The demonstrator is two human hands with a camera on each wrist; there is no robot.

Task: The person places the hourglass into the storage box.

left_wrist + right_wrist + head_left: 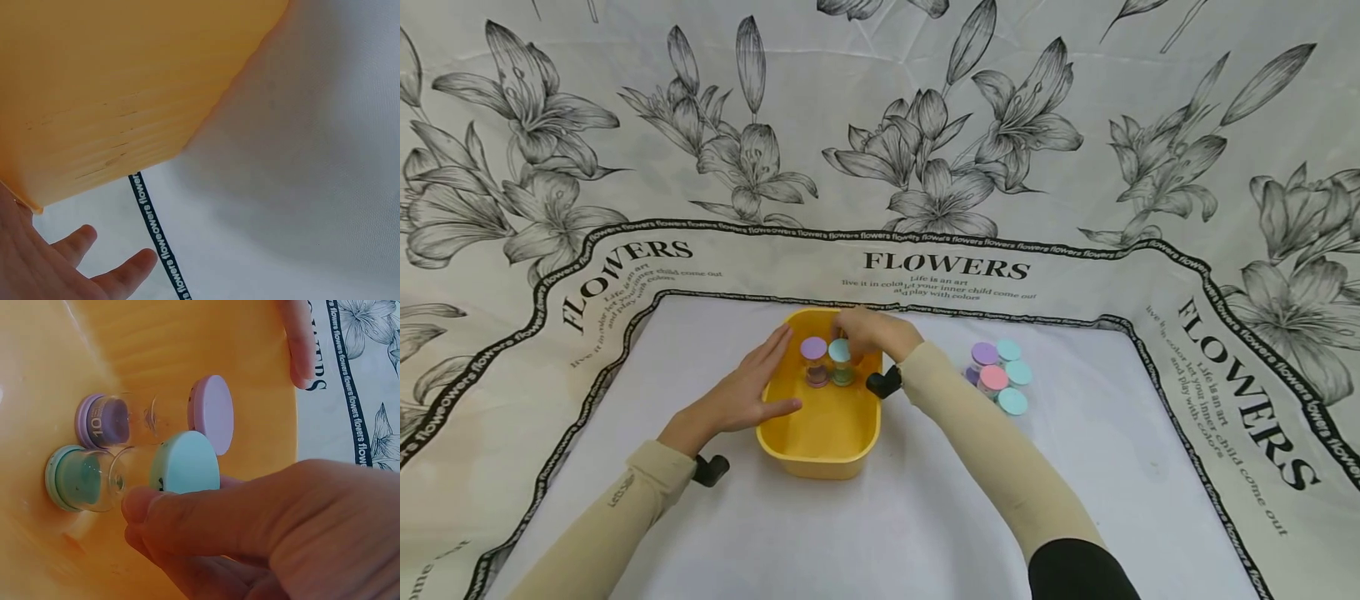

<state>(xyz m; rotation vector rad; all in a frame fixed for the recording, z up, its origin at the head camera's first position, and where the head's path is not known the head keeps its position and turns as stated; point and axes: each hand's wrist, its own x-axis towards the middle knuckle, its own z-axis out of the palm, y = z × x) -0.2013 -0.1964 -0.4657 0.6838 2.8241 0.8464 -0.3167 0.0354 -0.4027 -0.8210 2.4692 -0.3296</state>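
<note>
A yellow plastic tub (818,429) stands on the white cloth. Inside it, upright and side by side, are a purple-capped sand timer (813,350) and a teal-capped sand timer (840,350). My right hand (876,331) reaches over the far right rim and pinches the teal-capped timer at its side; in the right wrist view thumb and fingertips (140,503) lie against its glass and cap (187,464). The purple timer's base reads 10. My left hand (741,390) rests at the tub's left rim, fingers spread and thumb over the inside.
To the tub's right, a cluster of several sand timers (994,378) with teal, pink and purple caps stands on the white cloth (940,508). A flower-printed cloth with a black lettered border (947,275) surrounds the surface at the back and sides.
</note>
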